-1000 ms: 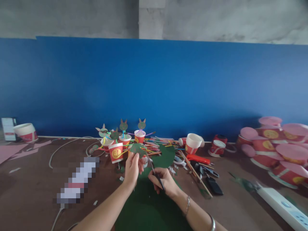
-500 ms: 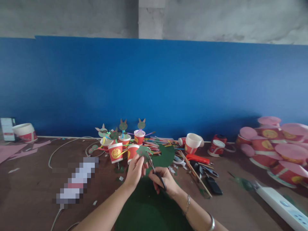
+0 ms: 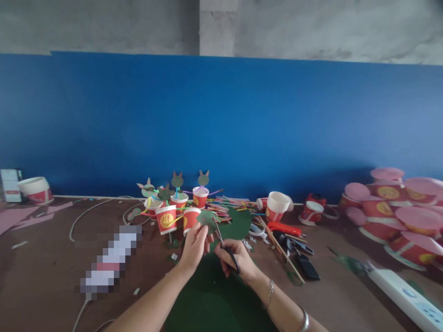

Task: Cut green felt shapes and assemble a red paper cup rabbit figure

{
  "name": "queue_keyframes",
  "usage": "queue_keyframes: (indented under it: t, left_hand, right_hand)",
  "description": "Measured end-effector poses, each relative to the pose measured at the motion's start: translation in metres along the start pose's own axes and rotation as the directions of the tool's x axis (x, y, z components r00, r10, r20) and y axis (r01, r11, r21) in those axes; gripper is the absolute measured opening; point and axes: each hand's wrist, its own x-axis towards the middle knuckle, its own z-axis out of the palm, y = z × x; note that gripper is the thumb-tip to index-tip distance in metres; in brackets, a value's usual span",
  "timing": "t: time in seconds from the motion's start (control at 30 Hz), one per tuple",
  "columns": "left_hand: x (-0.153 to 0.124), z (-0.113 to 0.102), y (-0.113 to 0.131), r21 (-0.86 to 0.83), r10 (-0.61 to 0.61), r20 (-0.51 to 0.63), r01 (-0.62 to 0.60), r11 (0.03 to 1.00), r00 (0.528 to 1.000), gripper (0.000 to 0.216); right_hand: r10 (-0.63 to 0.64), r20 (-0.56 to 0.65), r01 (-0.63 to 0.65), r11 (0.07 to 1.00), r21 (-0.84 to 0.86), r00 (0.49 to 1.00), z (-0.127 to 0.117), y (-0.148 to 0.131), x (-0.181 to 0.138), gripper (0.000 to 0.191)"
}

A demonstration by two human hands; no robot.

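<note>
A small piece of green paper (image 3: 206, 218) is pinched between the thumb and fingers of my left hand (image 3: 195, 246). My right hand (image 3: 237, 260) grips a pair of scissors (image 3: 229, 255) by its dark handles. The blades point up and away, and their tips meet the right edge of the paper piece. Beneath both hands lies a large dark green sheet (image 3: 214, 295). Just beyond my left hand stand red paper cups (image 3: 166, 220), several topped with green animal heads (image 3: 177, 180) with pointed ears.
Coloured pipe cleaners (image 3: 221, 210) lie behind my hands. To the right are a white paper cup (image 3: 278, 206), an orange-red tool (image 3: 285, 228), a wooden stick (image 3: 282, 251) and black keys (image 3: 307, 266). A power strip (image 3: 408, 295) and stacked pink-topped cups (image 3: 387, 203) occupy the far right.
Almost nothing differs. Both hands keep their places, with the scissors still at the edge of the green paper.
</note>
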Motion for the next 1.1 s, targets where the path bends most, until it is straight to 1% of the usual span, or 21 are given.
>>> queue_keyframes:
  t: [0.2, 0.4, 0.53, 0.63, 0.8, 1.1]
  left_hand:
    - [0.0007, 0.0002, 0.0009, -0.003, -0.003, 0.001, 0.003, 1.0, 1.0, 0.03]
    - [0.0013, -0.0003, -0.0029, -0.024, -0.02, -0.026, 0.02, 1.0, 0.999, 0.033]
    - [0.0017, -0.0004, -0.0043, -0.024, -0.005, -0.036, 0.004, 1.0, 0.999, 0.035]
    - [0.0015, -0.0005, -0.0022, -0.021, 0.002, -0.019, -0.003, 1.0, 1.0, 0.034]
    - [0.0008, -0.0003, 0.0003, 0.01, -0.021, 0.047, 0.021, 1.0, 0.999, 0.032]
    - [0.0018, -0.0007, -0.0021, -0.018, -0.036, 0.043, 0.037, 0.999, 0.998, 0.032]
  right_hand:
    - [0.001, -0.003, -0.001, 1.0, -0.03, 1.0, -0.0008, -0.0001, 0.0002, 0.033]
    - [-0.008, 0.0, 0.008, 0.999, -0.046, 1.0, -0.0004, 0.0009, 0.0004, 0.031]
    - [0.001, -0.002, -0.001, 0.999, -0.052, 1.0, -0.0003, 0.0019, 0.0012, 0.033]
    - [0.004, 0.007, -0.004, 0.999, -0.046, 1.0, -0.0004, 0.0014, 0.0008, 0.033]
    - [-0.001, 0.006, 0.001, 1.0, -0.017, 1.0, -0.0001, 0.0002, -0.0002, 0.033]
    - [0.0, 0.022, 0.0, 1.0, -0.02, 1.0, -0.0018, 0.0014, 0.0009, 0.033]
